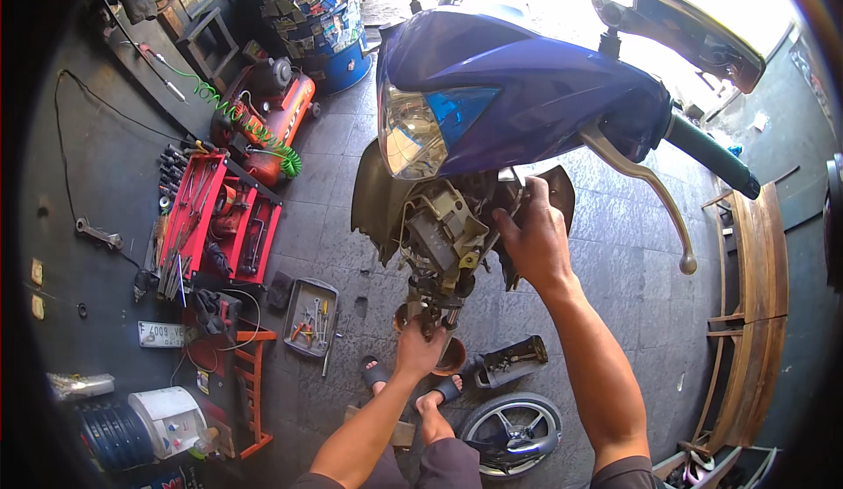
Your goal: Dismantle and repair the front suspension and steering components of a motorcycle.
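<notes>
A blue motorbike front (pixel 518 85) with its headlight (pixel 413 133) stands before me, its lower panels off and wiring and brackets (pixel 443 230) bare. My right hand (pixel 531 239) grips the black inner panel beside those parts, just under the blue cowl. My left hand (pixel 419 348) is lower down, closed around the steering stem (pixel 432 309) beneath the exposed assembly. The brake lever (pixel 641 182) and grip (pixel 711 155) stick out to the right.
A removed wheel (pixel 514 432) and a black plastic cover (pixel 509 362) lie on the floor by my sandalled feet (pixel 413 388). A grey tool tray (pixel 312 318), a red tool cart (pixel 219 217) and a red air compressor (pixel 272 107) stand left. Wooden bench at right (pixel 755 261).
</notes>
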`<act>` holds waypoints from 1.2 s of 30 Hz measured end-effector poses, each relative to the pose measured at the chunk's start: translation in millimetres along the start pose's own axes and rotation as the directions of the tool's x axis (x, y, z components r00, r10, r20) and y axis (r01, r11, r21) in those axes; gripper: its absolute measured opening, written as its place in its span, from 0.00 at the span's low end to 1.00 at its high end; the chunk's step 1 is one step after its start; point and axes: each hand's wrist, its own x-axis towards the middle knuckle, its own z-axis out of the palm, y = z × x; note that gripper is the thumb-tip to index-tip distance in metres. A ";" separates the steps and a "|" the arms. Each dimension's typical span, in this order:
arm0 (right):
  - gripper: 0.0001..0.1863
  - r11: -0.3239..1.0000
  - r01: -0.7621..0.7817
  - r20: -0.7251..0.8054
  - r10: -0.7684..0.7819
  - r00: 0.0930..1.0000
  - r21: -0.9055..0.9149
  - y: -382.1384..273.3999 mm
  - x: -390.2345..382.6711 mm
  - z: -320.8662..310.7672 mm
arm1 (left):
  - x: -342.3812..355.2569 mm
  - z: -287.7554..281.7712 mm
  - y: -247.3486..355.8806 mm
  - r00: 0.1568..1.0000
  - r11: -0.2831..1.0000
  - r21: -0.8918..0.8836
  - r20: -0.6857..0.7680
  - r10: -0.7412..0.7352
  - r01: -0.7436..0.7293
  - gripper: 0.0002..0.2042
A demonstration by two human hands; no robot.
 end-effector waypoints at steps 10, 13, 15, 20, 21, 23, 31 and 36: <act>0.12 0.929 0.091 0.066 -0.072 0.995 -0.359 -21.4 18.9 -5.3 | 4.7 28.3 -30.2 0.998 0.997 0.068 0.044 0.039 -0.042 0.20; 0.09 0.960 0.049 0.193 0.006 0.981 -0.274 -30.6 26.1 -12.6 | 4.2 26.5 -26.8 0.996 0.999 0.028 0.091 -0.019 0.016 0.20; 0.09 0.966 0.097 0.210 -0.045 0.977 -0.242 -23.0 28.0 -7.9 | 8.2 35.0 -34.5 0.992 0.997 0.059 0.120 0.047 -0.054 0.19; 0.13 0.967 0.220 0.257 -0.183 0.949 -0.127 -4.5 30.1 -13.6 | 21.0 67.3 -35.5 0.991 0.987 0.093 0.041 0.127 -0.130 0.21; 0.16 0.957 0.262 0.250 -0.224 0.942 -0.129 -2.9 29.0 -14.1 | 26.7 68.3 -36.8 0.991 0.988 0.100 0.069 0.111 -0.117 0.19; 0.19 0.944 0.307 0.250 -0.271 0.929 -0.118 -7.5 27.4 -11.2 | 36.4 69.9 -41.7 0.993 0.989 0.112 0.084 0.086 -0.095 0.18; 0.18 0.923 0.373 0.170 -0.355 0.919 -0.092 -0.1 22.4 -16.2 | 41.7 83.6 -40.9 0.982 0.980 0.080 0.069 0.176 -0.182 0.18; 0.10 0.916 0.145 0.045 -0.138 0.989 -0.373 -33.2 3.7 -1.3 | 41.4 80.0 -43.4 0.986 0.980 0.118 0.048 0.158 -0.162 0.19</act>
